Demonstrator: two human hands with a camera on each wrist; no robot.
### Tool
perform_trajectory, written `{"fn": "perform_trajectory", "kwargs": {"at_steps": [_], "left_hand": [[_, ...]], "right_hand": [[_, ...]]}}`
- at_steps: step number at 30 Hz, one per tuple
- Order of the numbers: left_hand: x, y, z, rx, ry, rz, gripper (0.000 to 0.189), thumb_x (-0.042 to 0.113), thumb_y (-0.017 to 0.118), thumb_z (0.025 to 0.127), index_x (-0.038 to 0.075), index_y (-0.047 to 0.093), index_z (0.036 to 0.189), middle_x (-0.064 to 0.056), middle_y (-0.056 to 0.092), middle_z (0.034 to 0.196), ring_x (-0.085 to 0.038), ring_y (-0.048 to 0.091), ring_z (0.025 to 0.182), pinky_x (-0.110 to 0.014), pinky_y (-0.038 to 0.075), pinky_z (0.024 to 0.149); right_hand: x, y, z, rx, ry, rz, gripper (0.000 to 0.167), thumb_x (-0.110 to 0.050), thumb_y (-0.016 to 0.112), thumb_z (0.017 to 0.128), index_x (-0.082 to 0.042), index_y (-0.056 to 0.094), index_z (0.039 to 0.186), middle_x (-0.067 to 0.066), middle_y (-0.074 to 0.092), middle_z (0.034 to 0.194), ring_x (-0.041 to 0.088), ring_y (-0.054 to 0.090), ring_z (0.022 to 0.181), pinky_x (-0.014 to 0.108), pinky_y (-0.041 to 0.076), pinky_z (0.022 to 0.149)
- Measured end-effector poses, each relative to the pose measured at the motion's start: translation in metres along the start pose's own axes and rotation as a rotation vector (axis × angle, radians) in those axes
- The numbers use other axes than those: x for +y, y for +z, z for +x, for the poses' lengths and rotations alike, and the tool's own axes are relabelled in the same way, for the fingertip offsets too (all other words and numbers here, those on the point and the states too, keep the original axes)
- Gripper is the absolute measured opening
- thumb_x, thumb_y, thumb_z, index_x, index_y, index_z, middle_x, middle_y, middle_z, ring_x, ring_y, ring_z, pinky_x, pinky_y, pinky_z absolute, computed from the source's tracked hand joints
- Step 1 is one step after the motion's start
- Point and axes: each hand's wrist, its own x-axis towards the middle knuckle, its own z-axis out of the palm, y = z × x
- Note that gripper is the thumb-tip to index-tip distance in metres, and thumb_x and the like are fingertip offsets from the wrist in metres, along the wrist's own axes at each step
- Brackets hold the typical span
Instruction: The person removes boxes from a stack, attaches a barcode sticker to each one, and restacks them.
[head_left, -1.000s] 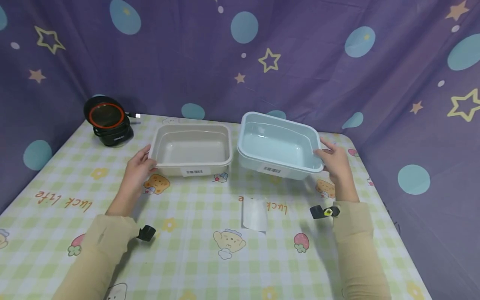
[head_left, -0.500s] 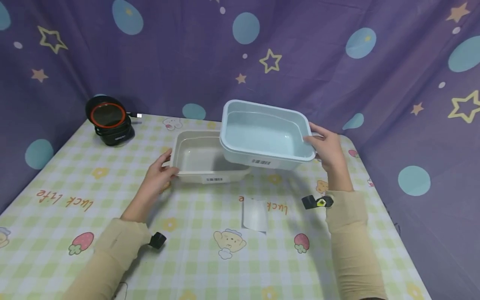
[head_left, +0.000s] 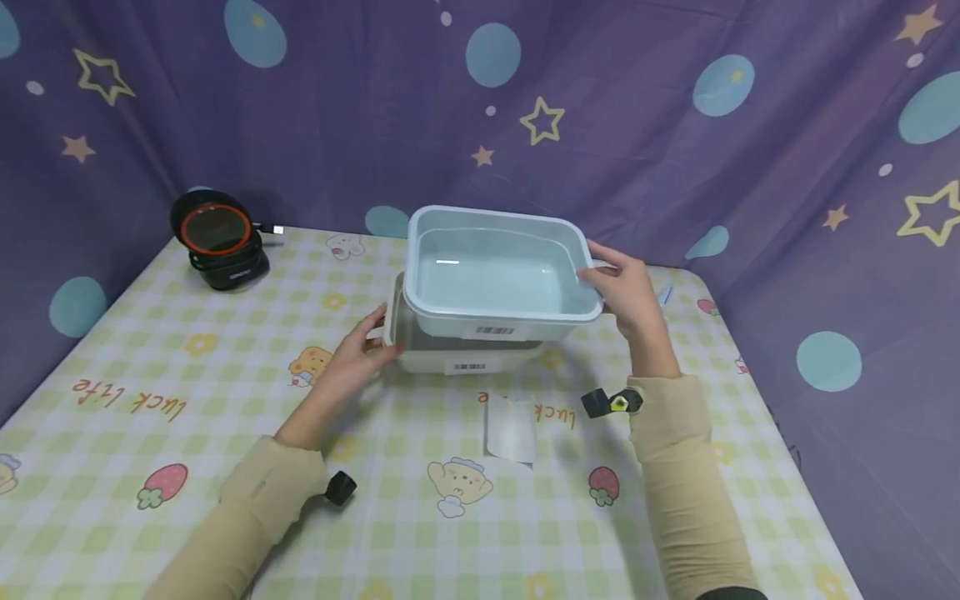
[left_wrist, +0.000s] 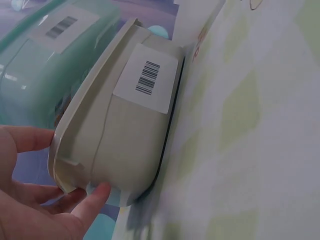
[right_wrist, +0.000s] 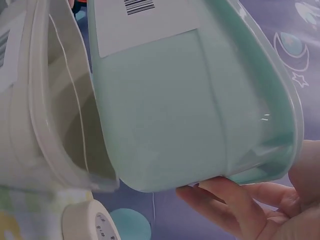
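A light blue plastic basin (head_left: 495, 271) hangs over a grey-beige basin (head_left: 425, 361) near the middle of the table. My right hand (head_left: 626, 292) grips the blue basin by its right end, thumb over the rim and fingers beneath it. The left hand (head_left: 356, 358) holds the left end of the grey basin, its thumb and fingers about the rim. Each basin carries a white barcode label in front. From the head view the blue basin hides most of the grey one's inside. In the right wrist view the blue basin's underside (right_wrist: 160, 115) is beside the grey basin's opening.
A black round case (head_left: 225, 250) with an orange-red ring and its lid raised stands at the back left. A whitish sheet (head_left: 510, 429) lies in front of the basins. A white roll-shaped object (right_wrist: 87, 222) shows in the right wrist view. A purple curtain (head_left: 360, 125) closes the back.
The grey basin has moved right and slightly nearer with my left hand. My right hand has raised the blue basin and carried it left, from beside the grey one to over it.
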Motion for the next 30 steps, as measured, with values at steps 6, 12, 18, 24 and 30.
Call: {"fn": "perform_trajectory", "kwargs": {"at_steps": [6, 12, 18, 24, 30], "left_hand": [[0.001, 0.008, 0.002, -0.011, 0.017, 0.051, 0.08, 0.021, 0.062, 0.094, 0.014, 0.011, 0.156, -0.02, 0.019, 0.159, -0.046, 0.033, 0.138, -0.056, 0.036, 0.111], [0.0, 0.013, 0.001, -0.019, 0.065, 0.062, 0.082, 0.022, 0.064, 0.093, 0.011, 0.012, 0.156, -0.021, 0.019, 0.16, -0.045, 0.032, 0.139, -0.057, 0.033, 0.112], [-0.001, 0.016, 0.0, -0.017, 0.094, 0.067, 0.08, 0.023, 0.064, 0.093, 0.012, 0.015, 0.156, -0.02, 0.019, 0.16, -0.042, 0.027, 0.142, -0.057, 0.03, 0.115], [-0.004, 0.02, 0.002, -0.024, 0.159, 0.052, 0.076, 0.019, 0.065, 0.092, 0.009, 0.022, 0.154, -0.021, 0.024, 0.157, -0.041, 0.029, 0.141, -0.056, 0.029, 0.115], [-0.004, 0.021, 0.001, -0.005, 0.217, 0.048, 0.074, 0.027, 0.066, 0.092, 0.009, 0.027, 0.152, -0.024, 0.029, 0.153, -0.042, 0.034, 0.136, -0.057, 0.037, 0.11]], "right_hand": [[0.003, 0.009, 0.004, -0.004, 0.008, -0.014, 0.056, -0.009, 0.06, 0.092, -0.016, 0.044, 0.146, 0.029, 0.061, 0.124, 0.003, 0.067, 0.069, 0.024, 0.059, 0.061], [0.008, 0.015, 0.007, -0.013, 0.034, -0.016, 0.057, -0.008, 0.059, 0.093, -0.017, 0.043, 0.146, 0.028, 0.061, 0.125, 0.001, 0.065, 0.066, 0.025, 0.06, 0.062], [0.015, 0.018, 0.01, -0.005, 0.029, -0.061, 0.056, -0.009, 0.061, 0.092, -0.017, 0.044, 0.145, 0.024, 0.062, 0.126, 0.013, 0.07, 0.079, 0.028, 0.06, 0.064], [0.024, 0.019, 0.01, -0.024, 0.041, -0.095, 0.056, -0.013, 0.061, 0.094, -0.019, 0.042, 0.147, 0.022, 0.041, 0.149, 0.037, 0.064, 0.111, 0.03, 0.061, 0.07], [0.03, 0.022, 0.01, -0.035, 0.053, -0.101, 0.058, -0.012, 0.06, 0.094, -0.017, 0.039, 0.148, 0.02, 0.02, 0.16, 0.039, 0.06, 0.117, 0.033, 0.06, 0.076]]}}
